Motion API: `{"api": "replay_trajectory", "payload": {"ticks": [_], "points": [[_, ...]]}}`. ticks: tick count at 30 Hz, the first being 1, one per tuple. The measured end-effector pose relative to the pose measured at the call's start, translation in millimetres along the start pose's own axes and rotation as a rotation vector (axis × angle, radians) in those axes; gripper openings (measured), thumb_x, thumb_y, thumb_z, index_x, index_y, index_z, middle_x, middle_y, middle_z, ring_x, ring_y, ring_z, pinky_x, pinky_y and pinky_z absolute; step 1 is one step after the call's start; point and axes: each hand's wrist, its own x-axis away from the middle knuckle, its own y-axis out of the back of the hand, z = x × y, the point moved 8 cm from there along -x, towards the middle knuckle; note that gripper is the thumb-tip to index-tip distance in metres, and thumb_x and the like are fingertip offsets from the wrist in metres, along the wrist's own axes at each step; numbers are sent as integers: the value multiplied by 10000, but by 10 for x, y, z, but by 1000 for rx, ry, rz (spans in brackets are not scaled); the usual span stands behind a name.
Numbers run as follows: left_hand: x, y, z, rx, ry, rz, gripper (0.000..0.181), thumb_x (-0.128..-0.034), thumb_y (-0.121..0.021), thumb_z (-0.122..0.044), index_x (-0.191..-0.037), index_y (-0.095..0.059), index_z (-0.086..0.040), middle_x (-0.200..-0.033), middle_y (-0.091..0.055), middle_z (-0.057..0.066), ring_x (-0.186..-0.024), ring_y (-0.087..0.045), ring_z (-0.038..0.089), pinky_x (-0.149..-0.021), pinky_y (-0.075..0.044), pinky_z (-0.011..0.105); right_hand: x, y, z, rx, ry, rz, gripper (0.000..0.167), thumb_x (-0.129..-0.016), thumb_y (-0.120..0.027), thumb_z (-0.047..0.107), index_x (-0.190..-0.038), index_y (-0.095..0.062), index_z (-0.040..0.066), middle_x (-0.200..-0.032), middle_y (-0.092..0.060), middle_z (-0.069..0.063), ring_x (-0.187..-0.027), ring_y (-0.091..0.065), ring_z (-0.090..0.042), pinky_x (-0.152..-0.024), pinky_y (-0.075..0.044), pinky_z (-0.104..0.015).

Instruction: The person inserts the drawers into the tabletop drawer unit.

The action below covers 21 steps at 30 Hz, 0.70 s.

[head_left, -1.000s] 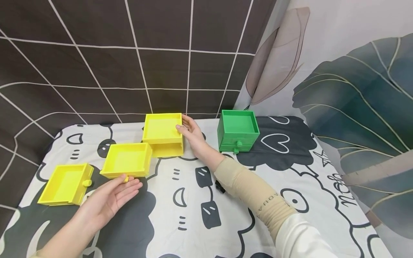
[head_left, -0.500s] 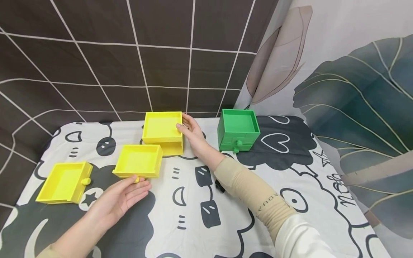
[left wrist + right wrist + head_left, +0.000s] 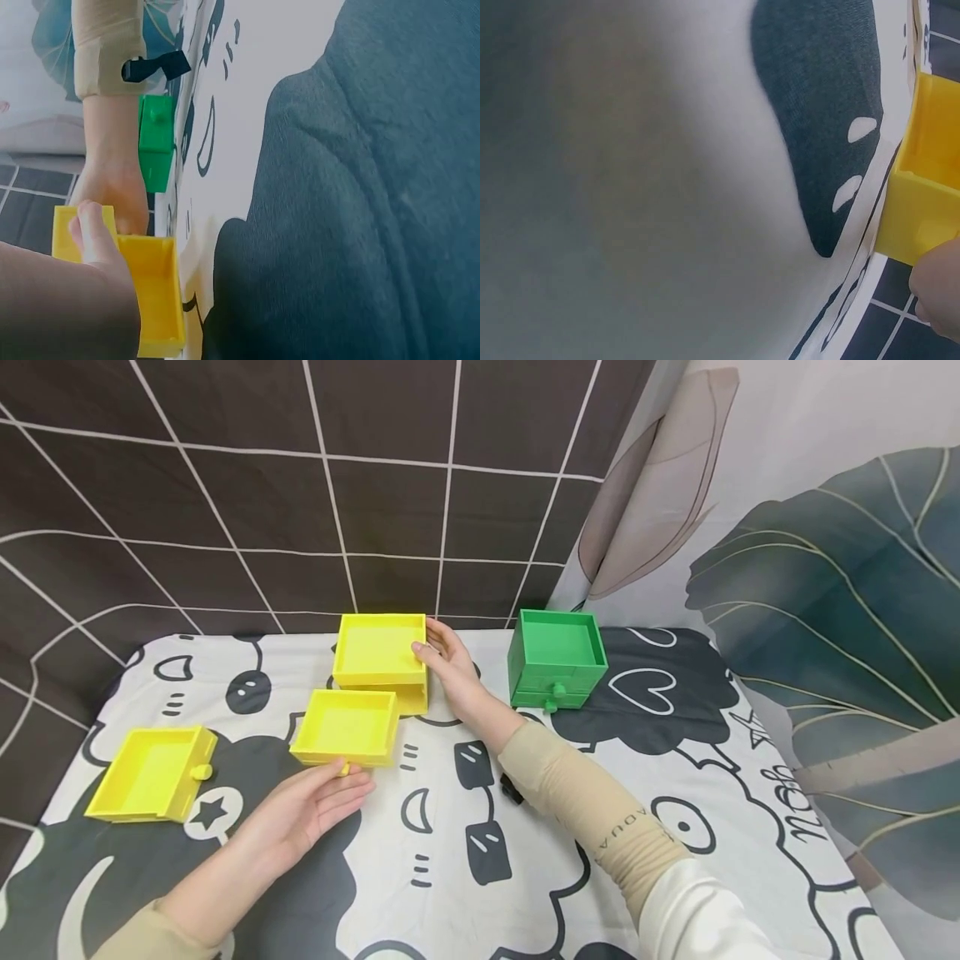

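Observation:
In the head view my left hand (image 3: 303, 810) pinches the knob of a yellow drawer (image 3: 347, 727), which it holds up with the knob side facing me. Just behind is the yellow cabinet (image 3: 381, 652), whose lower front is an open slot. My right hand (image 3: 457, 672) grips the cabinet's right side, thumb near its top front corner. In the left wrist view the cabinet's open slot (image 3: 154, 292) shows beyond the left hand (image 3: 97, 247). The right wrist view has the yellow cabinet (image 3: 915, 217) beside the right fingers (image 3: 939, 289).
Another yellow drawer (image 3: 150, 772) lies at the left, its knob facing right. A green cabinet (image 3: 558, 660) with small knobs stands right of the yellow one. A dark tiled-pattern cloth (image 3: 390, 510) hangs behind. Below my right forearm lies a small black object (image 3: 512, 789).
The left hand has carried the yellow drawer to the right, to a place in front of the yellow cabinet. The right hand keeps its grip on the cabinet.

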Motion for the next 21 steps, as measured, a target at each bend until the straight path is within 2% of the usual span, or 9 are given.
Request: {"api": "replay_trajectory", "payload": {"ticks": [12, 21], "points": [[-113, -139, 48, -24, 13, -11, 278, -1131, -525, -190, -1332, -551, 0, -1066, -803, -2, -1011, -791, 94, -963, -640, 251, -21, 0, -36, 1, -11, 1, 634, -1052, -635, 150, -1625, -374, 86, -1690, -410, -96, -1574, -388, -263, -1334, -330, -402], [-188, -200, 43, -28, 6, -19, 297, -1127, -528, -187, -1349, -537, 11, -1055, -799, -10, -1009, -787, 88, -975, -635, 248, -14, -4, -21, -3, -5, 3, 630, -1054, -631, 134, -1625, -370, 80, -1689, -407, -104, -1579, -378, -264, -1341, -315, -403]]}}
